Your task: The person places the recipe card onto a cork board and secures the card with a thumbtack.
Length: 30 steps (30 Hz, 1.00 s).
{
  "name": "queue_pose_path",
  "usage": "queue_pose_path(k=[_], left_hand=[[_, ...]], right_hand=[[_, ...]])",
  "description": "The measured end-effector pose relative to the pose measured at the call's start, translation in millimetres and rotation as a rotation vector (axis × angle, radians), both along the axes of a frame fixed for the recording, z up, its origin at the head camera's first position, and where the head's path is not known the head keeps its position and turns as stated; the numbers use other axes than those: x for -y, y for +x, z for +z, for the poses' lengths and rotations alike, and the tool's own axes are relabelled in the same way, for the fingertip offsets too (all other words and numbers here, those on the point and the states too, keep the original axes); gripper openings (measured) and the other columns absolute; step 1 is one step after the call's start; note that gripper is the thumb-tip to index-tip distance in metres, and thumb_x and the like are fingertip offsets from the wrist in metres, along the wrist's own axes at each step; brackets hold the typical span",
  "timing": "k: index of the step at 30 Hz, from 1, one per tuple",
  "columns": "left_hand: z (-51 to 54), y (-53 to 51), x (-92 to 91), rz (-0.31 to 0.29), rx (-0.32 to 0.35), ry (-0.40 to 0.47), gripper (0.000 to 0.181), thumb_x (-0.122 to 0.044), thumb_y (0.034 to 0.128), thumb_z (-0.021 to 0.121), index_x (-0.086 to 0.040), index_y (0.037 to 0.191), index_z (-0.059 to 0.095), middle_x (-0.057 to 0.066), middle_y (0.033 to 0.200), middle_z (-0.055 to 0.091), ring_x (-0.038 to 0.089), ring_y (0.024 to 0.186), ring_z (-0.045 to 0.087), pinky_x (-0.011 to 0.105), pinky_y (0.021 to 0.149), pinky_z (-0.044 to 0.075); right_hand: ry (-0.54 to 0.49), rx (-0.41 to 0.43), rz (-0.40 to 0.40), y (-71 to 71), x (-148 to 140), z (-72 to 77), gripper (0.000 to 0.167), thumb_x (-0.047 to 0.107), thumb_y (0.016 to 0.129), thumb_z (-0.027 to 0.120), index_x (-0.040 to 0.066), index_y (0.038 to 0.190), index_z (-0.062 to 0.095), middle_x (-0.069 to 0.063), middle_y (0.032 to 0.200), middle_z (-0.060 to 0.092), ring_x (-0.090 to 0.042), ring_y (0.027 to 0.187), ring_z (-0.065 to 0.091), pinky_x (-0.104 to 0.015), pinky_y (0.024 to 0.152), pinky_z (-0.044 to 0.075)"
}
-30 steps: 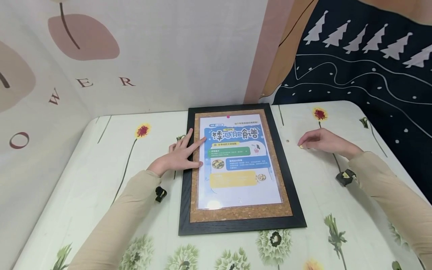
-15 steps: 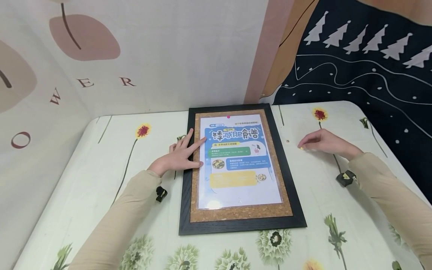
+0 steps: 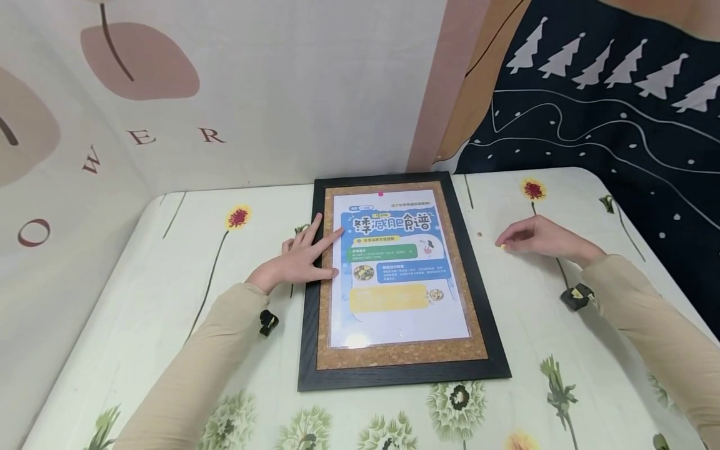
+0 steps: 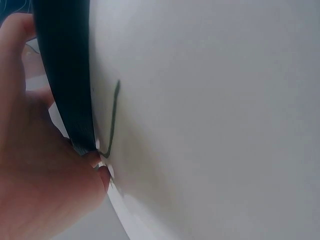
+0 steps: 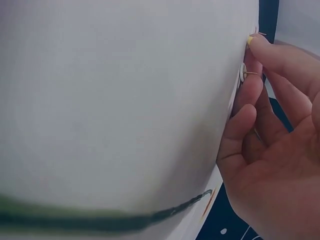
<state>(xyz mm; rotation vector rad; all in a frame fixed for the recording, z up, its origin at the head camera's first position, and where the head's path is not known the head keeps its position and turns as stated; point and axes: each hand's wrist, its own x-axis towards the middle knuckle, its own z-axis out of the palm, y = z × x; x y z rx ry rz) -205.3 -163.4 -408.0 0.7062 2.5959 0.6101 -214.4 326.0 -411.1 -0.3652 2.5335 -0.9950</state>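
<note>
My left hand [image 3: 304,256] rests with spread fingers over the left border of a black-framed cork board [image 3: 402,372]. On the board lies a glossy printed sheet [image 3: 388,328] with blue, green and yellow panels. A pink thumbtack [image 3: 380,194] sits at the sheet's top edge. To the right of the board, my right hand [image 3: 540,237] pinches a small yellow thumbtack [image 5: 250,41] between its fingertips, low over the table. In the right wrist view, another thumbtack [image 5: 243,73] with a pale head stands close to those fingers, its pin pointing away from the cloth.
A flower-patterned cloth [image 3: 169,300] covers the table. One tiny tack-like object [image 3: 479,234] lies between the board and my right hand. Printed curtains [image 3: 309,94] hang behind the table's far edge. Each wrist wears a small black camera, such as the left one [image 3: 268,323].
My right fingertips have drawn together slightly around the yellow thumbtack, the hand staying in place. The left hand and the board have not moved.
</note>
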Motion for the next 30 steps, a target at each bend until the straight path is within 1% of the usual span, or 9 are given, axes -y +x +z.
queue_pose_path(k=[3,7,10,13,18,21,25,30], left_hand=[[-0.6,0.2,0.1,-0.001,-0.003,0.002,0.085,-0.043,0.0887,0.062,-0.019,0.156,0.017,0.018,0.157,-0.020,0.048,0.140,-0.001,0.066,0.100,0.006],[-1.5,0.3,0.5,0.001,-0.007,-0.006,0.085,-0.044,0.0886,0.062,-0.019,0.156,0.017,0.018,0.157,-0.020,0.047,0.140,-0.001,0.065,0.100,0.006],[-2.4,0.1,0.9,0.003,-0.010,-0.007,0.085,-0.045,0.0885,0.062,-0.019,0.156,0.017,0.019,0.157,-0.019,0.047,0.141,-0.001,0.065,0.100,0.007],[-2.9,-0.4,0.8,0.004,-0.012,-0.006,0.085,-0.044,0.0881,0.063,-0.019,0.156,0.018,0.019,0.157,-0.019,0.048,0.140,0.000,0.065,0.100,0.007],[-2.8,-1.2,-0.4,0.002,-0.014,-0.005,0.086,-0.044,0.0880,0.064,-0.020,0.156,0.018,0.018,0.157,-0.019,0.048,0.140,0.001,0.065,0.100,0.008],[-2.4,-1.1,-1.1,0.004,-0.016,-0.009,0.086,-0.045,0.0879,0.064,-0.021,0.156,0.018,0.017,0.157,-0.020,0.047,0.141,0.001,0.064,0.100,0.008],[-1.6,-0.5,-0.8,0.007,-0.019,-0.003,0.086,-0.044,0.0876,0.065,-0.019,0.156,0.018,0.018,0.157,-0.019,0.048,0.140,0.001,0.065,0.100,0.008],[-1.6,0.3,-0.1,0.006,-0.017,-0.002,0.086,-0.044,0.0878,0.065,-0.019,0.156,0.018,0.018,0.157,-0.019,0.049,0.140,0.002,0.065,0.100,0.008]], right_hand=[[-0.004,-0.025,0.015,-0.3,1,1.3,0.018,0.006,0.092,0.064,0.002,0.109,0.071,-0.011,0.107,0.068,-0.024,0.097,0.054,-0.040,0.090,0.040],[-0.022,-0.085,0.039,-2.1,4,9.3,0.021,0.001,0.092,0.061,-0.001,0.113,0.067,-0.015,0.109,0.066,-0.021,0.089,0.057,-0.024,0.081,0.045],[-0.038,-0.131,0.050,-6.5,8,15.8,0.021,-0.001,0.093,0.060,-0.003,0.113,0.066,-0.018,0.110,0.064,-0.020,0.086,0.058,-0.020,0.076,0.046],[-0.054,-0.130,0.064,-12.0,13,19.3,0.020,0.001,0.094,0.060,-0.002,0.112,0.066,-0.018,0.110,0.064,-0.019,0.087,0.057,-0.021,0.076,0.046],[-0.082,-0.062,0.107,-16.9,27,22.4,0.019,0.003,0.095,0.059,0.000,0.111,0.067,-0.015,0.112,0.065,-0.023,0.092,0.054,-0.024,0.078,0.046],[-0.080,-0.062,0.129,-19.1,37,25.2,0.018,0.004,0.095,0.060,0.001,0.111,0.067,-0.014,0.110,0.065,-0.025,0.093,0.054,-0.025,0.077,0.046],[-0.080,-0.089,0.157,-24.6,49,28.4,0.018,0.004,0.095,0.059,-0.002,0.111,0.066,-0.015,0.106,0.065,-0.026,0.088,0.055,-0.025,0.074,0.046],[-0.108,-0.052,0.151,-30.7,63,33.1,0.018,0.004,0.095,0.059,0.000,0.111,0.066,-0.014,0.107,0.064,-0.026,0.087,0.056,-0.027,0.076,0.047]])
